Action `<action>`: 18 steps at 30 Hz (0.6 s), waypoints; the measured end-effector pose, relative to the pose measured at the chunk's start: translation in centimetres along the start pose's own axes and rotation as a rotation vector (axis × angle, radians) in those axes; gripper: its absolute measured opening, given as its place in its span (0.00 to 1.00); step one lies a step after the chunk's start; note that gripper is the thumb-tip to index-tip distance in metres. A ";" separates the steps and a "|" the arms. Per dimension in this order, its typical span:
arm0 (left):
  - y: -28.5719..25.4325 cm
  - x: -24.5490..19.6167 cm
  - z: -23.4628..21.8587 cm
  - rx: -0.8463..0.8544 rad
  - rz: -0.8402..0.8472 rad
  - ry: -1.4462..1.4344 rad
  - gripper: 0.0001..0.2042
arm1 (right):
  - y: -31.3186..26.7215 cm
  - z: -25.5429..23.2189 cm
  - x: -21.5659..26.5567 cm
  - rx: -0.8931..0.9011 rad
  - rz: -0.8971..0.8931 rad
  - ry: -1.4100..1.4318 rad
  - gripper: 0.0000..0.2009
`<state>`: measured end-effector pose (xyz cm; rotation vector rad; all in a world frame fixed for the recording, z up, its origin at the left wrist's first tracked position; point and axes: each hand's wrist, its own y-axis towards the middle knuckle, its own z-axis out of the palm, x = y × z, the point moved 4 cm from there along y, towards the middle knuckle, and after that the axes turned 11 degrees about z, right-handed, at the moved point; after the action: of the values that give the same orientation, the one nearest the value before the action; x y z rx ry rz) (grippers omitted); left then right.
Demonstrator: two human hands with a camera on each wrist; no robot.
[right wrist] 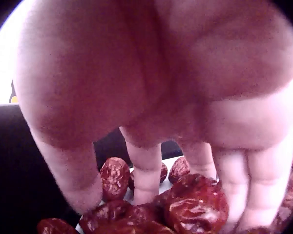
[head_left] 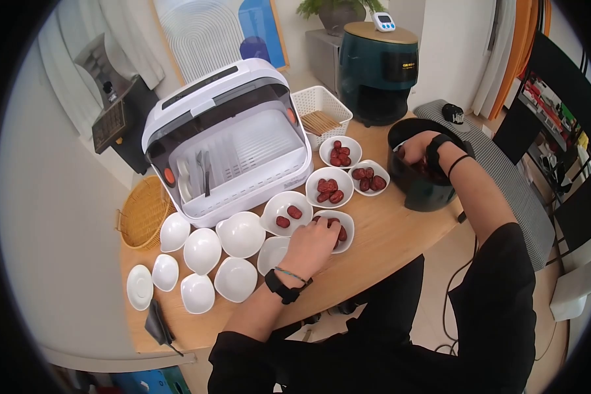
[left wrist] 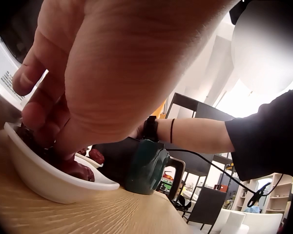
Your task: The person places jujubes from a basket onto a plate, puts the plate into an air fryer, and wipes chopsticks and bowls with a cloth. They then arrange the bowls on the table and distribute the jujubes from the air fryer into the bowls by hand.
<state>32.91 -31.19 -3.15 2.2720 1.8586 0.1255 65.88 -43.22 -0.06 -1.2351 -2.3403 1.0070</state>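
My left hand (head_left: 313,246) reaches into a white bowl (head_left: 349,226) at the near end of the filled bowls. Thumb and fingers bend down around a dried red date there, beside another red date (left wrist: 80,170) near the rim. My right hand (head_left: 417,148) is inside a dark green air fryer basket (head_left: 420,194). Its fingers (right wrist: 147,173) point straight down, spread among a pile of red dates (right wrist: 198,204); the fingertips are partly hidden by the dates. Beside my left hand, another white bowl (head_left: 270,211) holds two red dates (head_left: 294,212).
Three more bowls of dates stand behind, including one bowl (head_left: 316,202). Several empty white bowls (head_left: 202,251) fill the left side. A white dish cabinet (head_left: 295,167), wicker basket (head_left: 144,210), white plastic basket (head_left: 338,111) and green air fryer (head_left: 374,72) line the back.
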 end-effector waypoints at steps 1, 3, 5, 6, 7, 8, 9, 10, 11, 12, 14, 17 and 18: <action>0.1 0.0 0.0 -0.013 0.010 0.023 0.08 | 0.5 0.0 -0.3 -0.001 -0.008 0.004 0.18; 0.1 0.0 -0.1 -0.022 0.016 0.055 0.08 | 1.9 0.4 -0.7 0.089 -0.026 -0.006 0.19; 0.1 0.0 -0.5 -0.079 0.028 0.020 0.07 | 1.4 0.5 -0.5 0.084 -0.020 -0.014 0.18; 0.0 0.2 -0.9 -0.077 0.027 0.028 0.07 | 1.1 0.5 -0.5 0.080 -0.005 -0.022 0.18; -0.3 0.6 -1.9 -0.117 -0.026 -0.016 0.08 | 0.7 0.5 -0.3 0.077 -0.010 -0.019 0.18; -0.7 1.2 -2.8 -0.156 -0.078 -0.062 0.08 | 0.2 0.5 -0.2 0.037 0.015 -0.017 0.16; -1.1 1.9 -3.6 -0.155 -0.077 -0.060 0.08 | -0.3 0.4 -0.2 -0.001 0.043 -0.015 0.15; -1.8 3.2 -4.4 -0.146 -0.165 -0.051 0.08 | -1.3 0.5 -0.1 -0.001 0.042 -0.014 0.15; -2.8 4.5 -5.0 -0.138 -0.255 -0.043 0.09 | -2.5 0.2 0.1 -0.081 0.041 0.021 0.14; -3.8 5.2 -5.4 -0.141 -0.262 -0.043 0.09 | -3.4 -0.3 0.3 -0.162 0.037 0.051 0.12; -6.0 6.8 -6.5 -0.286 -0.268 -0.132 0.11 | -3.9 -1.0 -0.5 -0.250 -0.007 0.074 0.12; -9.8 8.3 -8.9 -0.260 -0.438 -0.281 0.12 | -7.0 -2.9 0.1 -0.431 -0.051 0.150 0.11; -11.5 8.9 -9.4 -0.264 -0.497 -0.272 0.13 | -6.5 -3.4 -0.1 -0.711 -0.186 0.126 0.11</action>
<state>21.84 -19.36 2.99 1.5214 2.0473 -0.0155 63.93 -44.28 6.90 -1.2068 -2.7340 0.0094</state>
